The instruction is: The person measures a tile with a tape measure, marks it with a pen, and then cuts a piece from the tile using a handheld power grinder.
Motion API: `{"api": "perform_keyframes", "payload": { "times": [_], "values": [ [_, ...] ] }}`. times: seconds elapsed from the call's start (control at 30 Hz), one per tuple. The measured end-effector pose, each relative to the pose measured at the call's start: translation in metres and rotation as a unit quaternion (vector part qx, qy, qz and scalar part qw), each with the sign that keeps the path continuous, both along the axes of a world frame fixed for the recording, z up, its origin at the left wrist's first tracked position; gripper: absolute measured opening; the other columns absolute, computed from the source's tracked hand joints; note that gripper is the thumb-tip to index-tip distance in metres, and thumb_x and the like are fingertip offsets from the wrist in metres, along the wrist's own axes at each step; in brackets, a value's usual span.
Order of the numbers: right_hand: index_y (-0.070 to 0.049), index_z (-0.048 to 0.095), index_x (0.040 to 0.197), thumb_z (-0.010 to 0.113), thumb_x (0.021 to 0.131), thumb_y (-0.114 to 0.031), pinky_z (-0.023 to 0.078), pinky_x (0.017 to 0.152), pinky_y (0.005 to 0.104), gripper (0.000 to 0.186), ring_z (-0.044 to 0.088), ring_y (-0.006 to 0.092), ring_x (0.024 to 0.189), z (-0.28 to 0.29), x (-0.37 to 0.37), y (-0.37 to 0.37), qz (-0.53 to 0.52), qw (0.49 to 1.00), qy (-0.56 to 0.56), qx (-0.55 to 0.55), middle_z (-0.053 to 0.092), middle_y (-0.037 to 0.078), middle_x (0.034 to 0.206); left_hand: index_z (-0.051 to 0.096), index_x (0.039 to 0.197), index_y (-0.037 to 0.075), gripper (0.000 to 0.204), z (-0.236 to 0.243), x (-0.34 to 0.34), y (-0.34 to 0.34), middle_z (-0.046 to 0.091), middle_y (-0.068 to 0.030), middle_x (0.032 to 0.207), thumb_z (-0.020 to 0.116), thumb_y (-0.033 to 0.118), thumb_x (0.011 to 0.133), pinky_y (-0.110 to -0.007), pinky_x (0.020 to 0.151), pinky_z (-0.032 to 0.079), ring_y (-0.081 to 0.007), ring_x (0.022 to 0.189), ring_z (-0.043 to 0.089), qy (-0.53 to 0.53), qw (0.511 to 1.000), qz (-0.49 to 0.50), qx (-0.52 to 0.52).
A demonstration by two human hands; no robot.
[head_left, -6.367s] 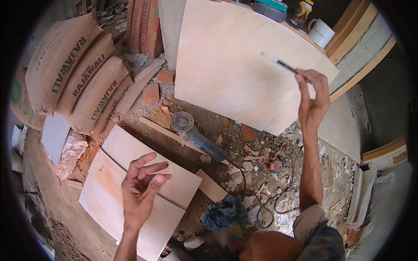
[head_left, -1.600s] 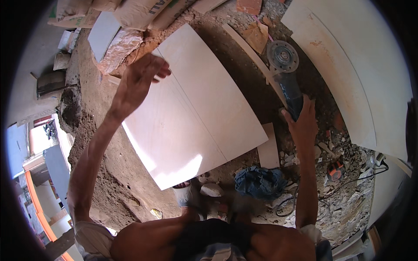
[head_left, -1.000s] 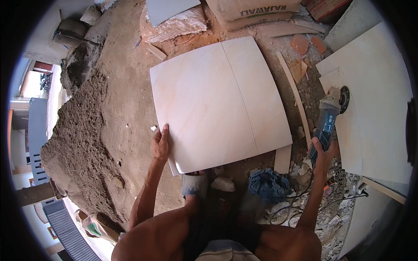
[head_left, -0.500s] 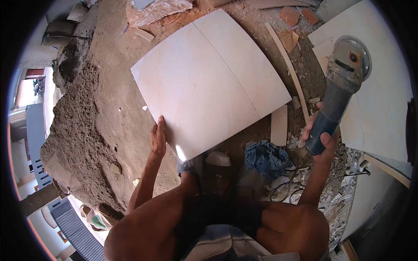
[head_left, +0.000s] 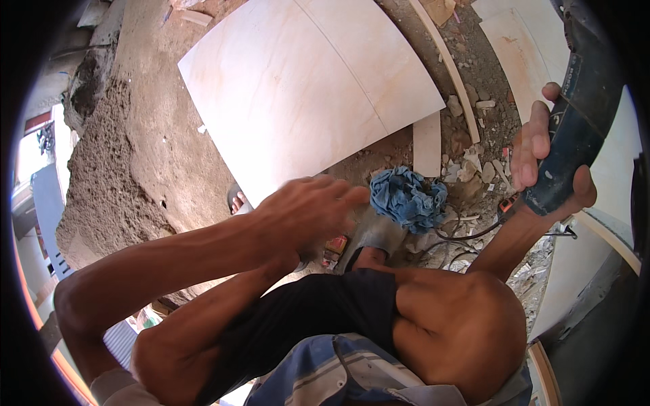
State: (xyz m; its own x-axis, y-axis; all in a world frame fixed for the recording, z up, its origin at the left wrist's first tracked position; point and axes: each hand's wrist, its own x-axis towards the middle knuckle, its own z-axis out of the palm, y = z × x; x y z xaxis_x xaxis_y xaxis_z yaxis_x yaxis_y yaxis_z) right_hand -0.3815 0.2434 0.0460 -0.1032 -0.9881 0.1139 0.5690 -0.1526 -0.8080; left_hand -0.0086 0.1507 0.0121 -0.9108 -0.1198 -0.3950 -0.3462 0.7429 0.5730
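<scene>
Half a second ago, the left hand (head_left: 308,210) was on the edge of the tile (head_left: 305,101). Now it is off the tile and in front of its bottom side, close to the rag (head_left: 408,199). It is blurry, so I cannot tell if its fingers are spread or pressed together, or if they touch the rag.

The right hand (head_left: 531,152) holds the grinder (head_left: 589,101), to the right of the tile. Its fingers wrap around the handle, with the thumb on the other side. The grinder has come up closer to the eye. Its round disk showed before, but now that top end runs into the dark rim of the view. The part I can see is long, dark and a bit blue, with pale specks on it.

A small red and yellow box (head_left: 335,245) is below the tile, beside a foot (head_left: 372,258). What is in the box is hidden.

The tile is pale with soft tan streaks and a thin line across it. The rag lies in a blue heap below the tile. A black cord (head_left: 474,237) is to the rag's right. A wood strip (head_left: 450,68) lies right of the tile, and sand (head_left: 98,189) is piled to its left.
</scene>
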Motion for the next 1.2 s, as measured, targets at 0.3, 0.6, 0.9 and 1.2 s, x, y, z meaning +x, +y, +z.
{"api": "perform_keyframes", "payload": {
  "times": [0.3, 0.6, 0.9, 1.2],
  "values": [
    [0.016, 0.016, 0.162, 0.088, 0.090, -0.031, 0.064, 0.057, 0.0324, 0.112, 0.070, 0.0276, 0.067, 0.024, -0.033, 0.101, -0.120, 0.989, 0.071, 0.052, 0.060, 0.020, 0.100, 0.056, 0.153, 0.007, 0.070, -0.165, -0.130, 0.063, 0.070, -0.0215, 0.134, 0.082, 0.035, 0.094, -0.050, 0.093, 0.063, -0.0380, 0.112, 0.074, 0.010, 0.994, -0.109, -0.010],
    [0.015, 0.024, 0.155, 0.090, 0.089, -0.025, 0.064, 0.051, 0.0361, 0.101, 0.068, 0.0292, 0.062, 0.025, -0.038, 0.129, -0.157, 0.987, 0.026, 0.009, 0.060, 0.020, 0.096, 0.075, 0.131, 0.001, 0.061, -0.044, -0.207, -0.107, 0.080, -0.0157, 0.112, 0.067, 0.054, 0.100, -0.045, 0.096, 0.058, -0.0345, 0.109, 0.074, 0.017, 0.955, 0.063, 0.289],
    [0.012, 0.026, 0.151, 0.089, 0.092, -0.021, 0.066, 0.052, 0.0411, 0.092, 0.071, 0.0322, 0.063, 0.029, -0.027, 0.104, -0.165, 0.986, 0.009, 0.002, 0.062, 0.020, 0.092, 0.080, 0.134, 0.003, 0.049, -0.017, -0.313, -0.196, 0.082, -0.0102, 0.125, 0.065, 0.044, 0.111, -0.031, 0.106, 0.056, -0.0177, 0.119, 0.074, 0.102, 0.962, 0.141, 0.210],
    [0.005, 0.022, 0.154, 0.090, 0.092, -0.022, 0.069, 0.055, 0.0413, 0.096, 0.073, 0.0327, 0.064, 0.006, -0.018, 0.086, -0.142, 0.990, -0.008, 0.019, 0.064, 0.021, 0.097, 0.052, 0.164, 0.002, 0.078, -0.050, -0.223, -0.181, 0.058, -0.0294, 0.162, 0.072, 0.053, 0.108, -0.046, 0.119, 0.051, -0.0428, 0.140, 0.066, 0.296, 0.891, 0.342, 0.049]
  ]
}}
